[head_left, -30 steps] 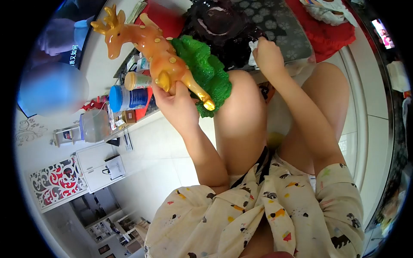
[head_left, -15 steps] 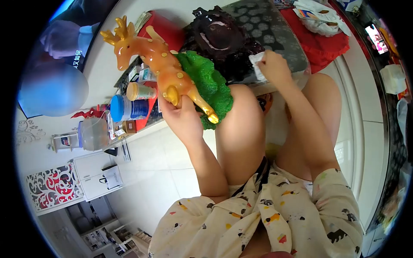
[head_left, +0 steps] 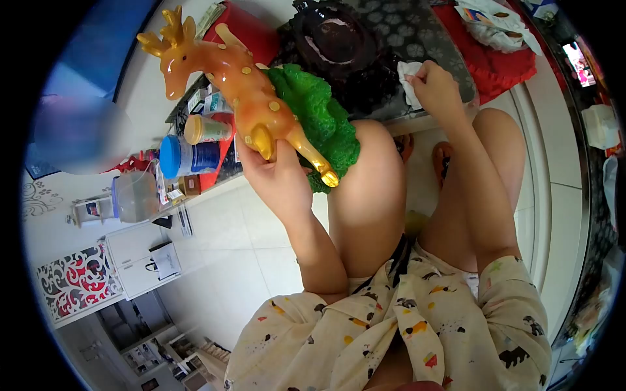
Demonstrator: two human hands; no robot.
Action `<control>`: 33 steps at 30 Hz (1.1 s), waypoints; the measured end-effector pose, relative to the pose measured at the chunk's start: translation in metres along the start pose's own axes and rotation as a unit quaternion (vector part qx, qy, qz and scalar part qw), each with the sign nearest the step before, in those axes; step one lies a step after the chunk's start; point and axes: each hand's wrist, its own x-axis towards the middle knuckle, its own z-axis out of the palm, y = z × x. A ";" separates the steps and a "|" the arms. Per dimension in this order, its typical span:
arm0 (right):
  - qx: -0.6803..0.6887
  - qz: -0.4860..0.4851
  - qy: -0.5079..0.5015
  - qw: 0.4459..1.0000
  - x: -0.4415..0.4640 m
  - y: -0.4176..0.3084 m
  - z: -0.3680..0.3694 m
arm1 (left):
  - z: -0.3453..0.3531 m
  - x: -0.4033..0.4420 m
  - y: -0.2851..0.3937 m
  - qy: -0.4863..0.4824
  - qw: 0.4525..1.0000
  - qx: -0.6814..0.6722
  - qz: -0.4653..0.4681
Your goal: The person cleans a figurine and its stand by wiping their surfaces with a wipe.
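Deer figurine [head_left: 244, 81] as landmark: glossy orange, gold antlers and spots, held tilted with its head toward the upper left of view. Left hand [head_left: 280, 179] closed round the deer's lower body, by the folded gold leg (most fingers hidden behind it). Along the deer's right flank, a rough green base [head_left: 319, 111], overlapping the left thigh in view; contact there cannot be told.

Right hand [head_left: 440, 91] well to the right of the deer, fingers drawn narrow on a crumpled white tissue [head_left: 411, 81]. Whether the tissue touches the surface [head_left: 424, 39], dark and flower-patterned, is unclear.

Beyond the deer's green side: a dark, glossy ornate piece [head_left: 339, 45] on that surface. Behind the deer's back, a red container [head_left: 244, 32]. Left of its hindquarters, a tan-lidded jar [head_left: 208, 129] near a blue-lidded jar [head_left: 189, 156]. Far right of the deer, red cloth [head_left: 499, 65].
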 end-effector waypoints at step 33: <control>-0.100 -0.060 -0.008 0.993 -0.010 -0.013 0.037 | 0.001 0.004 0.001 -0.012 1.000 0.009 0.007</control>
